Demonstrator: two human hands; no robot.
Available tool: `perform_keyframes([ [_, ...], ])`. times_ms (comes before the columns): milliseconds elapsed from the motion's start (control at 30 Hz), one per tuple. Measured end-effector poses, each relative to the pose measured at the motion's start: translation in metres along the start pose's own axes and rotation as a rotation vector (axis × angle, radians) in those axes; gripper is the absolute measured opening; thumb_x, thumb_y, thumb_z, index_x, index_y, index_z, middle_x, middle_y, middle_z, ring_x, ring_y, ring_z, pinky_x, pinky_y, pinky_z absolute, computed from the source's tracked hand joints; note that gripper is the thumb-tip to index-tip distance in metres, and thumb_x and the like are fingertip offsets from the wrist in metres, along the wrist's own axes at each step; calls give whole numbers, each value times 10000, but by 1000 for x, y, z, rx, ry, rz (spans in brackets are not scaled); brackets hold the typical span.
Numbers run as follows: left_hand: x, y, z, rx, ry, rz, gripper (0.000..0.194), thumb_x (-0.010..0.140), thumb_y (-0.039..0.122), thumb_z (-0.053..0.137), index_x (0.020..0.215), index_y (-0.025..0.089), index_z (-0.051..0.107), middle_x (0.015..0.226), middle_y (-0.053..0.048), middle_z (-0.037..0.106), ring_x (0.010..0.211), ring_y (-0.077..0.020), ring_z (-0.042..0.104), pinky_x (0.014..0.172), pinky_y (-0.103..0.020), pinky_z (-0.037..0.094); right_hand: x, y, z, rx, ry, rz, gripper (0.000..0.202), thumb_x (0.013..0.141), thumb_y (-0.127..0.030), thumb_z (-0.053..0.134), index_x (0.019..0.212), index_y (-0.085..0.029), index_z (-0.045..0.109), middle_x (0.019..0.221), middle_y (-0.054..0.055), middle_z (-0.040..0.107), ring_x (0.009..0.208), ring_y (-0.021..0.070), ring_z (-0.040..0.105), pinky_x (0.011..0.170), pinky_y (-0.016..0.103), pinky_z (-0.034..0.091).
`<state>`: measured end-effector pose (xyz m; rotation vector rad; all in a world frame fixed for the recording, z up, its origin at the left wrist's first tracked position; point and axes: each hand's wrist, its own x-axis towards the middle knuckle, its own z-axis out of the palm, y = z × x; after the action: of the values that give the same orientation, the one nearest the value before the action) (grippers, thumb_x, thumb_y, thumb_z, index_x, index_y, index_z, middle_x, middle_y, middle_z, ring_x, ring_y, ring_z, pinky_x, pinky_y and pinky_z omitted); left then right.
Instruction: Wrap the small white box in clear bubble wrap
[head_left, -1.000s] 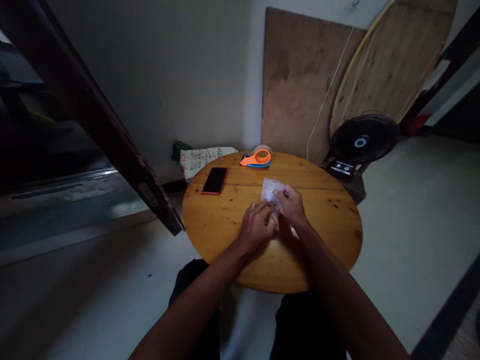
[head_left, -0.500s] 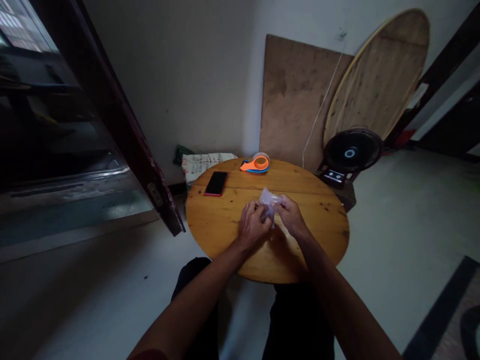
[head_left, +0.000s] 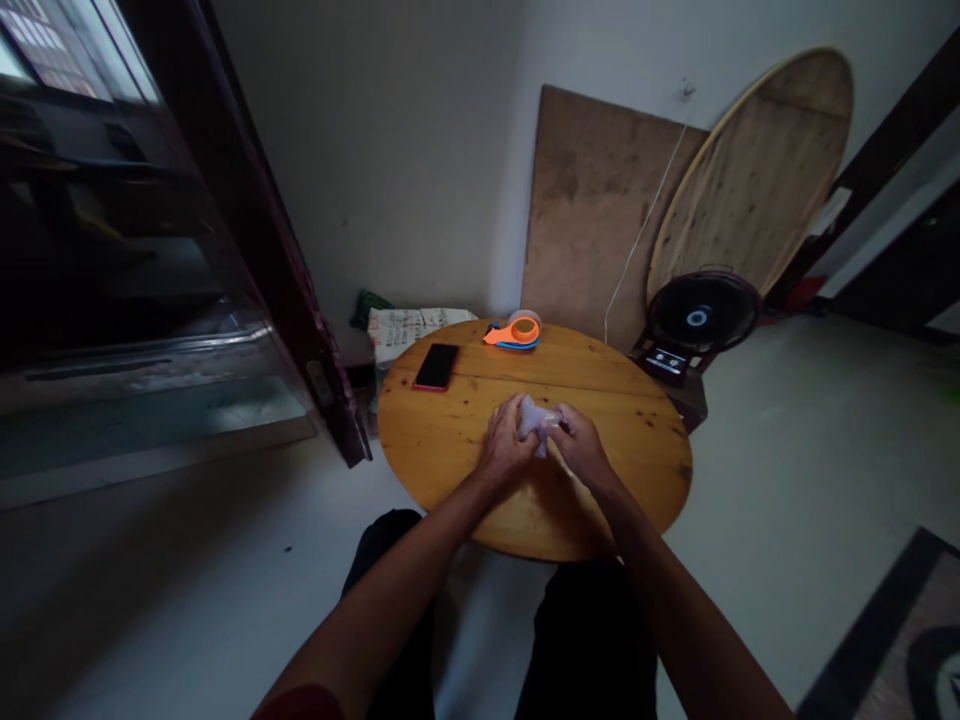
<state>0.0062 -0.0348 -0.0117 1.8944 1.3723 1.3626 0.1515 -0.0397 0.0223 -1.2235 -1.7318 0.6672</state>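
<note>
Over the middle of the round wooden table (head_left: 450, 440), both hands hold a small crumpled bundle of pale, translucent bubble wrap (head_left: 532, 415). My left hand (head_left: 506, 440) is closed round its left side, thumb pressed toward the front. My right hand (head_left: 581, 440) pinches the right end between thumb and fingers. Whatever may lie inside the wrap is hidden. Beyond the hands, an orange and blue tape dispenser (head_left: 516, 332) rests near the table's far edge. A black phone with a red edge (head_left: 436, 367) lies to the left.
A printed white sack (head_left: 412, 325) sits behind the table at left. On the right stands a dark round fan-like appliance (head_left: 701, 312). A brown board (head_left: 592, 190) and a round wooden tabletop (head_left: 765, 170) lean against the wall. A dark door frame (head_left: 255, 220) rises at left.
The wrap's upright corner has been folded down and the bundle looks more compact. My left hand has shifted up around it. The camera view has tilted slightly.
</note>
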Motion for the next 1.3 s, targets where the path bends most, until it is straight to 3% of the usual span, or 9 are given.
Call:
perform_keyframes([
  [133,0,0,-2,30,-12,7,324,752,187,582,1069,195,517,1083,-51,588,1064,-196,533,957,-339,436,-7,-3,1,-27,-20,-7,156,799,-341,526,850,-209,592,755,2,623,684,161,547,629,248,413],
  [333,1,2,-7,38,-54,-7,133,746,176,547,868,198,499,896,-1,544,887,-158,521,824,-287,444,-16,-9,3,-132,-32,-43,182,844,-303,491,913,-218,635,901,41,696,800,189,622,718,271,442],
  [533,1,0,-9,-75,-61,36,235,707,99,507,921,188,542,930,-16,551,916,-161,523,854,-287,435,-20,-4,5,-185,-35,-85,227,859,-254,467,996,-211,642,996,56,709,880,198,644,781,293,463],
  [700,6,-2,-17,-146,-162,30,194,694,93,511,859,163,586,876,-16,545,866,-159,534,815,-278,445,-23,-5,7,-246,-10,-100,248,841,-205,462,1014,-212,639,975,55,715,854,201,652,772,309,477],
  [833,7,-3,-32,-227,-302,43,292,695,97,540,965,161,631,977,-36,594,926,-166,566,861,-282,454,-28,-7,8,-249,7,-139,271,816,-171,458,1019,-213,631,1034,66,708,948,215,652,847,348,490],
  [967,2,-11,-44,-247,-411,155,421,696,108,587,1108,181,628,1169,-69,594,1092,-205,557,979,-326,432,-33,-1,9,-230,0,-233,271,788,-147,471,1009,-213,614,1133,80,673,1072,218,620,939,382,477],
  [1133,-4,-23,-41,-120,-371,178,543,664,90,629,1195,201,609,1364,-102,513,1331,-257,404,1120,-406,316,-38,10,11,-279,-30,-355,315,781,-140,524,1083,-209,586,1208,101,632,1155,223,572,993,407,455],
  [1300,-2,-25,-36,-84,-342,195,515,653,44,594,1148,183,616,1430,-122,463,1361,-255,381,1130,-423,306,-38,15,14,-334,-15,-410,296,807,-120,500,1075,-211,587,1200,106,633,1163,222,565,1009,427,452],
])
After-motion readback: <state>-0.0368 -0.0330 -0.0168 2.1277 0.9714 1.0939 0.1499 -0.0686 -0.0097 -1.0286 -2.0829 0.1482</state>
